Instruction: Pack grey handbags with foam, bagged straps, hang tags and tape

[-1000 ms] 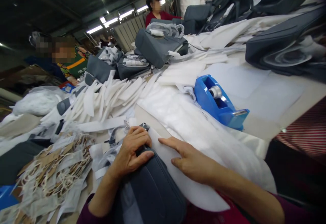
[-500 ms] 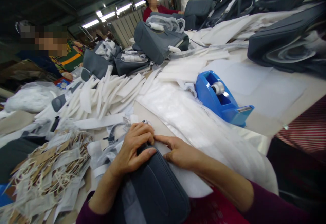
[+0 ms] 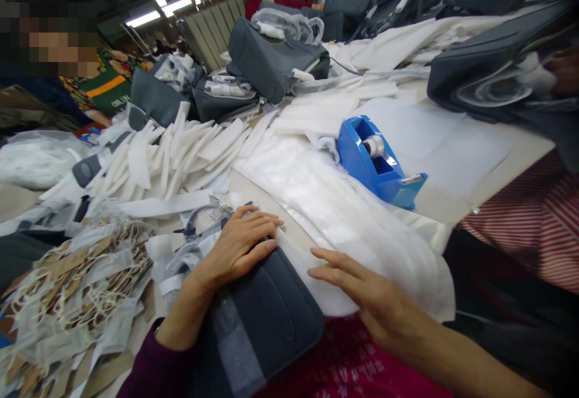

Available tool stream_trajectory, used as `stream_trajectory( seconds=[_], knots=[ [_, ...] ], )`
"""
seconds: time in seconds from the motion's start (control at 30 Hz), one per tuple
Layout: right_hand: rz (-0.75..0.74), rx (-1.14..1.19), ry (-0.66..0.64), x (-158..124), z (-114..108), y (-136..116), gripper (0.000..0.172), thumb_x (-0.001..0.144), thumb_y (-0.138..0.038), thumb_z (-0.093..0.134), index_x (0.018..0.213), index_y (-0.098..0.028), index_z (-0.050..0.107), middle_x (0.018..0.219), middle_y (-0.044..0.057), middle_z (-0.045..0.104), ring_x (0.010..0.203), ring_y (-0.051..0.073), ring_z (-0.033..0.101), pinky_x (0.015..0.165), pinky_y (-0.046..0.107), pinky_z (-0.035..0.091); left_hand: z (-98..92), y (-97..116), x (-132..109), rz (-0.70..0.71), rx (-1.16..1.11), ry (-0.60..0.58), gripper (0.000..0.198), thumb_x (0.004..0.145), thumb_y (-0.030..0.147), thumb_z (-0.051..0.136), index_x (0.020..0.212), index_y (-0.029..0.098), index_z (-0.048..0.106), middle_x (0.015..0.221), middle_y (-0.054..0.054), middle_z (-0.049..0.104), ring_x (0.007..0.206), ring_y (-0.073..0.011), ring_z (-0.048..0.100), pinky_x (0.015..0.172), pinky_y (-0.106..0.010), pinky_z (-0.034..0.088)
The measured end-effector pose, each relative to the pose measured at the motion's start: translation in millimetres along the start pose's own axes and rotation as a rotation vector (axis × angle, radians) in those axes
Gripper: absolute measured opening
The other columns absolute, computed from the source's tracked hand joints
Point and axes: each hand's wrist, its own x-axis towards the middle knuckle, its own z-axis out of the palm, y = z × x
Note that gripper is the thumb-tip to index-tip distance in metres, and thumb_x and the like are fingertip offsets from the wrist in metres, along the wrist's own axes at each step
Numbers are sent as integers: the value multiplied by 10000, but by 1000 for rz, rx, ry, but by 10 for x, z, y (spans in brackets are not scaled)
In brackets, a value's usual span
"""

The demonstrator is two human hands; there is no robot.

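Observation:
A dark blue-grey handbag (image 3: 280, 307) lies close to my body, with a strip of clear film (image 3: 239, 350) across it. My left hand (image 3: 244, 241) rests on the bag's far end, fingers stretched out over its edge and thumb on top. To the right of the bag, my right hand (image 3: 362, 289) is in the air with its fingers apart, holding nothing. Under and beside the bag's right edge shows a white sheet (image 3: 325, 301). Wrapped straps (image 3: 181, 274) bunch up left of my left wrist.
A blue tape dispenser (image 3: 380, 160) stands on white foam sheets (image 3: 312, 187). Tags with strings (image 3: 85, 283) are heaped at left, below foam strips (image 3: 181, 157). More handbags (image 3: 275, 60) lie at the back. Co-workers (image 3: 280, 0) are across the table; a striped sleeve (image 3: 520, 211) is at right.
My right hand has come off the bag's far corner and moved right, its fingers opening. The fingers of my left hand have flattened out on the bag. The view has shifted slightly.

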Motion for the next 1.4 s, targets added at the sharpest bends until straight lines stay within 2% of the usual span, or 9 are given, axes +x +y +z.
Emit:
stream_trajectory(
  seconds=[0.1,0.2,0.33,0.53,0.73,0.97,1.17,1.3,1.4],
  knots=[
    [-103,4,30,33,113,65,673,602,55,337,1142,-225,625,1338,60,524,1232,167,505,1028,308,410,-5,5,-2,5,-2,-5,272,966,323,339,965,209,585,1226,-61,642,1217,-224,517,1097,-430,208],
    [-94,31,136,188,206,25,444,699,21,362,953,-208,645,982,43,626,924,136,612,815,248,475,0,0,-14,13,-16,2,299,971,304,309,1003,211,592,1228,-53,641,1212,-220,519,1101,-426,199],
    [152,50,245,365,270,-82,177,734,-75,533,842,-215,539,692,-43,566,627,107,541,596,213,410,9,-10,-41,9,-30,30,309,972,293,297,1062,212,581,1237,-49,631,1188,-211,530,1096,-416,205],
    [289,-141,176,743,268,-213,154,628,-97,601,611,-200,487,548,-60,495,533,95,451,501,223,276,22,-42,-74,-3,-18,36,333,981,308,270,1137,210,547,1220,-54,627,1113,-199,550,1099,-414,208],
    [177,-229,48,1013,236,-380,184,633,-54,571,537,-184,482,501,-62,431,491,78,412,485,215,266,39,-69,-71,6,-32,67,405,990,340,217,1093,211,588,1083,-45,671,1026,-203,576,1073,-400,259],
    [441,350,-111,976,206,-300,95,698,-112,539,638,-185,534,426,-67,492,399,114,527,409,196,422,47,-54,-47,28,-33,74,437,1000,339,207,1096,203,610,1106,-51,671,1030,-198,569,1042,-389,265],
    [447,142,-32,1170,298,-211,161,643,-62,515,542,-185,488,365,-71,441,328,107,473,336,185,343,67,-82,-4,48,29,54,408,997,344,239,1013,203,622,1049,-49,685,1011,-197,574,1014,-387,277],
    [409,431,14,890,237,-211,95,726,-160,535,702,-160,627,489,-54,507,438,89,484,466,214,422,100,-76,15,45,95,49,419,1006,300,220,1027,203,628,1089,-45,669,1039,-184,565,1009,-394,258],
    [393,297,79,633,173,-240,249,817,-263,516,961,-156,688,829,40,664,694,146,602,682,301,498,133,-51,30,22,196,42,434,1007,312,228,992,201,648,1034,-45,664,1004,-187,564,996,-405,267]
  ],
)
